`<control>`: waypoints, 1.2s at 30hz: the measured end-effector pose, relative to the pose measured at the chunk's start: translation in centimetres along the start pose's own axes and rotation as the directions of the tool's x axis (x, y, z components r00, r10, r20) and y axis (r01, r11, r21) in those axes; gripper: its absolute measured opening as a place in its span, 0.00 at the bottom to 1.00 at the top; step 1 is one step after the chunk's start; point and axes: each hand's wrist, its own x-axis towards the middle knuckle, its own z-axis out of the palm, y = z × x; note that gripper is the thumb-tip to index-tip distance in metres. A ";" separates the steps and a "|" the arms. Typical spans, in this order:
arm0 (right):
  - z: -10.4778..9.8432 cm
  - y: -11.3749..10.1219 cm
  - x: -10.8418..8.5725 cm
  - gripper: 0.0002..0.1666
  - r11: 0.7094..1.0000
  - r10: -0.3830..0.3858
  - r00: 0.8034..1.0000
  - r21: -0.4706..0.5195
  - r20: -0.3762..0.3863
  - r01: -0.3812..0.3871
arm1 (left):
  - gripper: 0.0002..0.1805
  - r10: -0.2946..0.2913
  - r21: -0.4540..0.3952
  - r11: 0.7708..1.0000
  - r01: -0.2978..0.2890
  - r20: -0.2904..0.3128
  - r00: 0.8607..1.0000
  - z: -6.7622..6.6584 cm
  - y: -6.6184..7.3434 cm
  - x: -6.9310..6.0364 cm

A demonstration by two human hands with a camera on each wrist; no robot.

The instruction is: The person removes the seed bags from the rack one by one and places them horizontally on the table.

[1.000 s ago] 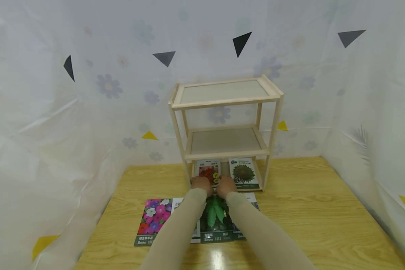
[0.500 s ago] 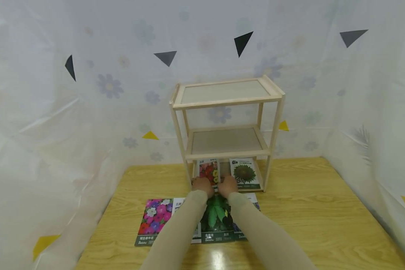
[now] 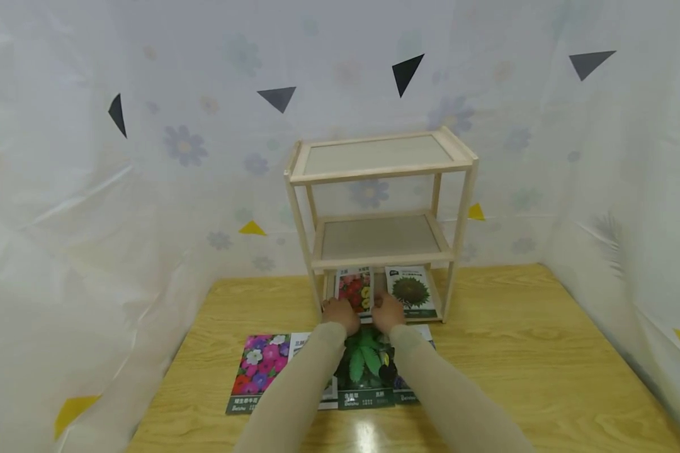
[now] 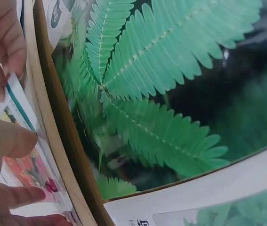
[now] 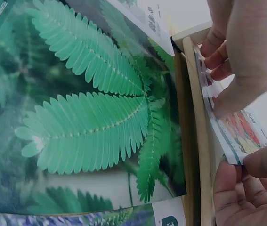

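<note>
Fingers [image 5: 227, 182] of the right hand [image 3: 388, 313] pinch one corner of the red-flower packet [image 3: 352, 290]; the left hand [image 3: 341, 313] grips its left side. At the bottom shelf's [image 3: 379, 282] front edge, it has edged (slightly) toward the sunflower packet [image 3: 410, 290].

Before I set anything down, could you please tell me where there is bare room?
Free: the top shelf, the middle shelf, and the table right of the rack and packet row. Crowded: the bottom shelf, where the left hand and right hand flank the red-flower packet beside the sunflower packet, and the table in front.
</note>
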 end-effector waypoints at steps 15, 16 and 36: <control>-1.9 0.5 -0.4 0.25 0.990 -0.009 0.997 0.140 0.074 -0.002 | 0.30 0.053 -0.165 0.984 -0.060 -0.044 0.998 0.2 -1.3 0.1; -2.0 0.5 -0.4 0.25 0.989 -0.008 0.997 0.149 0.078 -0.004 | 0.30 0.054 -0.186 0.981 -0.063 -0.055 0.997 0.2 -1.4 0.1; -5.3 2.3 -1.8 0.26 0.971 -0.010 0.989 0.236 0.145 -0.025 | 0.26 0.080 -0.403 0.900 -0.168 -0.225 0.971 -0.1 -1.0 -1.7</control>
